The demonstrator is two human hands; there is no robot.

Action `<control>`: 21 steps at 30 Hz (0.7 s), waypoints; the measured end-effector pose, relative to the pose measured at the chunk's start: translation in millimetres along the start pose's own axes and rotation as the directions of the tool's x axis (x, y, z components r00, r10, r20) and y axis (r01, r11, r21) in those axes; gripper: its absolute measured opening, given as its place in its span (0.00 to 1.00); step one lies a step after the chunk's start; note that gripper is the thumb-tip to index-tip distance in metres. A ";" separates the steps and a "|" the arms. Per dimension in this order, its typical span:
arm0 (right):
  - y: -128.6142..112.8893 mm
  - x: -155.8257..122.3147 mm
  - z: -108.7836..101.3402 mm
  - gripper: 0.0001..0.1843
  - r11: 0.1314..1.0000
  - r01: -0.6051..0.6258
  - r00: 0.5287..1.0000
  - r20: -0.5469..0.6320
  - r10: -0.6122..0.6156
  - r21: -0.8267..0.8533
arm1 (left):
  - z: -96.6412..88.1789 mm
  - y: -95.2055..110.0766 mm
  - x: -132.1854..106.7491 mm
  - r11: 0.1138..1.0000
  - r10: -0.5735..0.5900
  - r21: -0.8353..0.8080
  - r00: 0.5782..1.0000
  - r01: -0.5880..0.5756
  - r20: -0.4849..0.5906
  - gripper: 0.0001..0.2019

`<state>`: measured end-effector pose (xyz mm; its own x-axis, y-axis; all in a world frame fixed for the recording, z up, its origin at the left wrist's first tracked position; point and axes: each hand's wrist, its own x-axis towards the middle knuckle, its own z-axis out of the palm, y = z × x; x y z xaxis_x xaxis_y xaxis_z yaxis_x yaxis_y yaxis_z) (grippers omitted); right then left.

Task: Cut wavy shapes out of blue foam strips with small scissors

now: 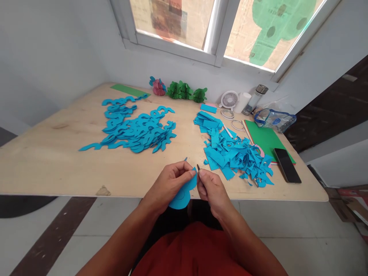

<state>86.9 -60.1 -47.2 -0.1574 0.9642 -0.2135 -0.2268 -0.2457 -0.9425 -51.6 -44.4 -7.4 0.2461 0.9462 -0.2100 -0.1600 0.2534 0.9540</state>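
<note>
My left hand (172, 182) pinches a blue paper cutout (181, 197) with a rounded, wavy edge and a faint drawn curve. It is held just over the table's front edge, close to my body. Closed around a small dark pointed tool (198, 167), my right hand (212, 188) is right beside the paper's upper edge. Only the tool's tip shows; its handle is hidden in my fingers. To the left beyond my hands lies a heap of wavy blue paper cutouts (138, 132). Blue paper scraps (232, 151) are piled to the right.
Along the wall stand green folded-paper shapes (184, 91), a pink and blue one (158, 86), a small fan (229, 100) and a bottle (255, 100). A phone (286, 165) rests on green sheets (267, 140) at right, near a clear pouch (274, 119). A green strip (129, 90) lies far left.
</note>
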 end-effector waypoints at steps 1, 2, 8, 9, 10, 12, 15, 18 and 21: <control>1.1 1.0 -1.0 0.23 1.000 -0.007 1.000 -0.026 0.007 0.020 | 0.6 -1.2 1.3 1.000 -0.002 -0.030 1.000 0.001 -0.023 0.10; 2.0 1.7 -1.9 0.22 0.999 -0.011 0.999 -0.048 0.012 0.038 | 1.2 -2.8 2.9 0.998 -0.004 -0.062 0.999 0.000 -0.050 0.11; 6.4 0.5 -1.0 0.17 1.000 0.008 0.998 -0.064 -0.008 -0.007 | 7.5 -15.5 16.7 0.942 -0.028 -0.333 0.973 -0.050 -0.227 0.11; 7.2 0.2 -0.4 0.16 1.000 0.014 0.998 -0.057 -0.016 -0.027 | 8.8 -17.0 18.4 0.927 -0.033 -0.370 0.968 -0.063 -0.247 0.10; 7.9 0.3 -0.2 0.15 0.999 0.021 0.998 -0.053 -0.024 -0.044 | 9.9 -18.2 19.8 0.914 -0.037 -0.399 0.965 -0.073 -0.261 0.10; 9.0 1.4 -1.2 0.13 0.998 0.024 0.998 -0.059 -0.027 -0.061 | 10.8 -19.8 21.2 0.896 -0.045 -0.436 0.961 -0.083 -0.275 0.10; 8.3 5.4 -6.4 0.13 0.999 -0.008 0.996 -0.090 0.003 -0.050 | 8.7 -22.2 20.7 0.887 -0.058 -0.454 0.955 -0.083 -0.290 0.10; 4.6 10.6 -13.9 0.14 0.999 0.009 0.992 -0.129 -0.015 -0.045 | 4.8 -26.1 18.7 0.895 -0.072 -0.441 0.950 -0.074 -0.305 0.10; -0.8 15.9 -20.6 0.14 0.997 0.028 0.992 -0.120 -0.037 -0.073 | 2.7 -29.9 15.8 0.911 -0.077 -0.408 0.946 -0.061 -0.314 0.10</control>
<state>104.4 -42.5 -55.1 -0.0325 0.9776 -0.2079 -0.1599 -0.2104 -0.9645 -40.4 -37.5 -38.7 -0.0547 0.9392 -0.3389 -0.5508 0.2547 0.7948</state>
